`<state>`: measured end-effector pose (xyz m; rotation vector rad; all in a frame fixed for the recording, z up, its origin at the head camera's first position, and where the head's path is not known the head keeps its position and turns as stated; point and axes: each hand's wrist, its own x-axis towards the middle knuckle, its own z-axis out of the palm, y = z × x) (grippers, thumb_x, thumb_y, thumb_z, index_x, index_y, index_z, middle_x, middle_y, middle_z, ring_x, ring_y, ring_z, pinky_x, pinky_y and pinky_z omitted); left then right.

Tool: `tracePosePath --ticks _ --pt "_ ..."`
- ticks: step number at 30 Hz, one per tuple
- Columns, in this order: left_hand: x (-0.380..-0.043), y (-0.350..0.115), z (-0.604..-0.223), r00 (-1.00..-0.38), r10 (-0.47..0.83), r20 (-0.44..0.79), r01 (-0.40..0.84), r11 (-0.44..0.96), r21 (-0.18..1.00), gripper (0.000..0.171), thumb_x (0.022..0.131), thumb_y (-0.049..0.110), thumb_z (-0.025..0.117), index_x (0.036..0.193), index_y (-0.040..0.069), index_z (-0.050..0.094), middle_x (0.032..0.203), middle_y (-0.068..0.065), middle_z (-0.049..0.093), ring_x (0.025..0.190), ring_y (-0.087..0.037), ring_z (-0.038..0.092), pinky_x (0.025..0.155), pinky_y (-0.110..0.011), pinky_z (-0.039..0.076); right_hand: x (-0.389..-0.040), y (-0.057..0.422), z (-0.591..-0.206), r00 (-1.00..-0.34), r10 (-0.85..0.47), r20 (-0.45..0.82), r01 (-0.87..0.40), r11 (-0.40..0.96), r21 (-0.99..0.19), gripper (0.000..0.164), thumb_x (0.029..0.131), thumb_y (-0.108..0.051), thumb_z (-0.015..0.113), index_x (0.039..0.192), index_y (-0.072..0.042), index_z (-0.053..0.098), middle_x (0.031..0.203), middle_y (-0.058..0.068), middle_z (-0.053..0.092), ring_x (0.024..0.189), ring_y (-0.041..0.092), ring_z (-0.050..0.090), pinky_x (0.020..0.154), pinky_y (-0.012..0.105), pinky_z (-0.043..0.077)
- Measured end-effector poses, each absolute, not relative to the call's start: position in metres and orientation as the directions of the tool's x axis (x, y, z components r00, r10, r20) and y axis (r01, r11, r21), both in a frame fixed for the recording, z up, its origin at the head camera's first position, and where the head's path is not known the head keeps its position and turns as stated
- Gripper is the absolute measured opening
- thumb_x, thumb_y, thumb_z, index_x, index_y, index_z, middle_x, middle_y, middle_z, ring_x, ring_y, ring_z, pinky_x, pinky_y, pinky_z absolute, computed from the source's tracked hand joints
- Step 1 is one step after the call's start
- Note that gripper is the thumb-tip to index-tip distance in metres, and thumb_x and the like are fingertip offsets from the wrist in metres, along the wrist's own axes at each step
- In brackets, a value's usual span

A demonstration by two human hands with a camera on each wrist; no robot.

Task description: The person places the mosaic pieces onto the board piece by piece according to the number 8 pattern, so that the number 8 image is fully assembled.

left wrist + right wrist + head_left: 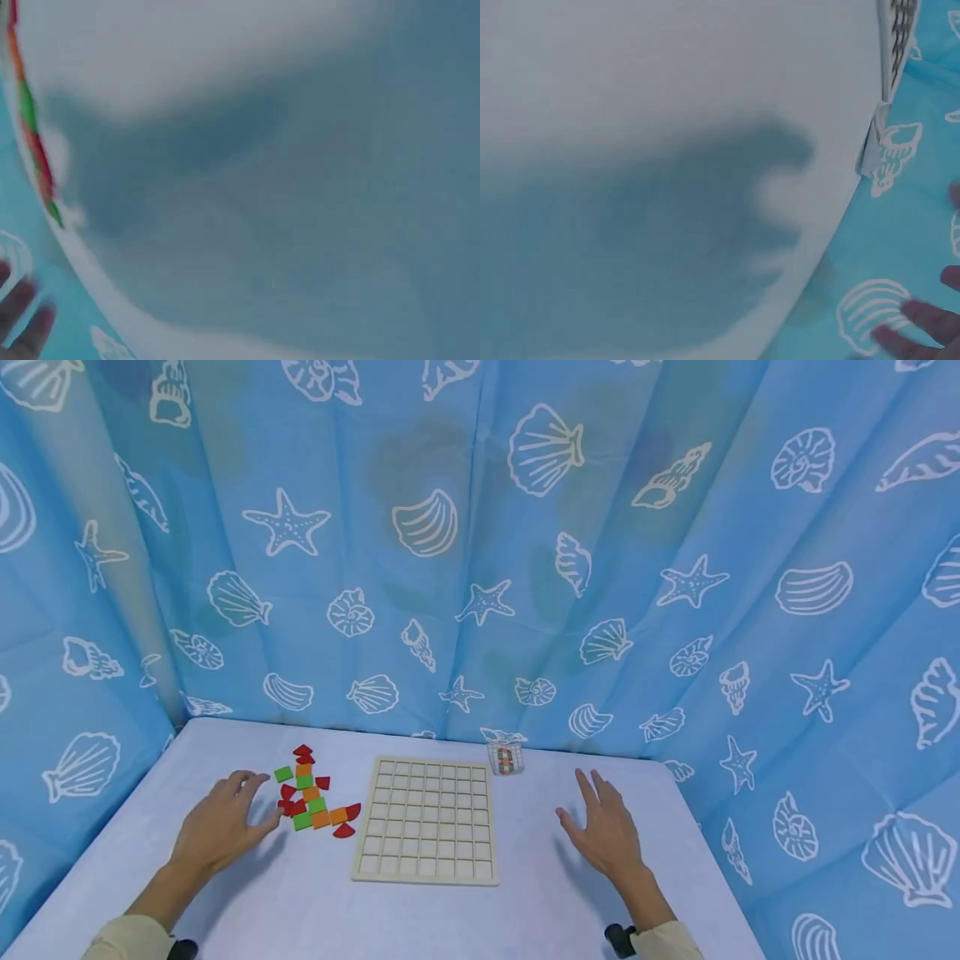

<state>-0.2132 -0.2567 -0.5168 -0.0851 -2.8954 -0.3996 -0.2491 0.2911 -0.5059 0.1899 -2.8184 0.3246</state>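
In the head view, the left hand (219, 825) hovers at the left side of the table, thumb and index finger spread apart, holding nothing. Just past its fingertips lies a loose cluster of flat pieces: green squares (302, 821), orange squares (321, 819) and red rounded wedges (344, 831). To their right is a pale wooden grid board (426, 883), its square cells bare. The right hand (607, 833) is held over the table to the right of the board, fingers extended and nothing in them. Each wrist view catches only some fingers at its lower outer corner.
A small card (506, 758) printed with a coloured pattern on a grid lies by the board's far right corner. White cloth covers the table (547, 910). Blue shell-print curtains (480, 568) hang behind and along both sides.
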Motion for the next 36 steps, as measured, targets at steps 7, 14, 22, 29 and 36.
tracePosePath --ticks 7,14,22,29,36 --pt "-0.213 -0.215 -0.517 -0.988 -0.114 -0.104 -0.153 0.631 0.761 0.026 0.092 0.020 0.067 0.106 -0.001 0.061 0.085 -0.010 0.059 0.059 -0.019 0.057 0.056 -0.029 0.053 -0.283 0.283 -0.509 -0.979 0.144 0.141 -0.001 0.696 -0.718 0.033 0.094 -0.018 0.063 0.120 0.002 0.061 0.099 0.015 0.068 0.083 0.027 0.068 0.071 0.038 0.058" --pt "-0.208 -0.170 -0.530 -0.968 -0.089 -0.234 -0.246 0.506 0.827 0.024 0.093 0.025 0.066 0.099 0.002 0.065 0.079 -0.006 0.060 0.058 -0.019 0.059 0.058 -0.028 0.055 -0.342 0.273 -0.544 -0.969 0.230 -0.085 0.188 0.473 -0.861 0.032 0.097 -0.027 0.060 0.113 0.001 0.063 0.096 0.015 0.067 0.070 0.019 0.068 0.064 0.029 0.058" --pt "-0.197 -0.142 -0.540 -0.988 -0.003 -0.157 -0.126 0.608 0.784 0.028 0.080 0.023 0.081 0.092 0.006 0.062 0.074 0.000 0.056 0.063 -0.014 0.054 0.056 -0.023 0.051 -0.352 0.241 -0.530 -0.944 0.267 -0.194 0.304 0.470 -0.829 0.032 0.096 -0.025 0.062 0.108 0.004 0.062 0.090 0.015 0.066 0.068 0.020 0.068 0.064 0.028 0.058" --pt "-0.193 -0.135 -0.544 -0.992 -0.021 -0.126 -0.111 0.626 0.772 0.032 0.073 0.015 0.086 0.091 0.006 0.061 0.075 0.000 0.054 0.066 -0.014 0.051 0.058 -0.023 0.048 -0.364 0.232 -0.538 -0.929 0.303 -0.212 0.338 0.465 -0.818 0.033 0.094 -0.027 0.065 0.102 0.004 0.061 0.084 0.015 0.067 0.065 0.021 0.069 0.056 0.024 0.056" --pt "-0.198 -0.136 -0.543 -0.993 -0.002 -0.120 -0.093 0.646 0.757 0.029 0.072 0.011 0.085 0.089 0.005 0.061 0.073 0.000 0.053 0.068 -0.014 0.050 0.058 -0.023 0.047 -0.377 0.218 -0.538 -0.924 0.324 -0.203 0.350 0.506 -0.788 0.028 0.093 -0.023 0.067 0.098 0.005 0.064 0.078 0.014 0.067 0.063 0.020 0.067 0.049 0.017 0.049"
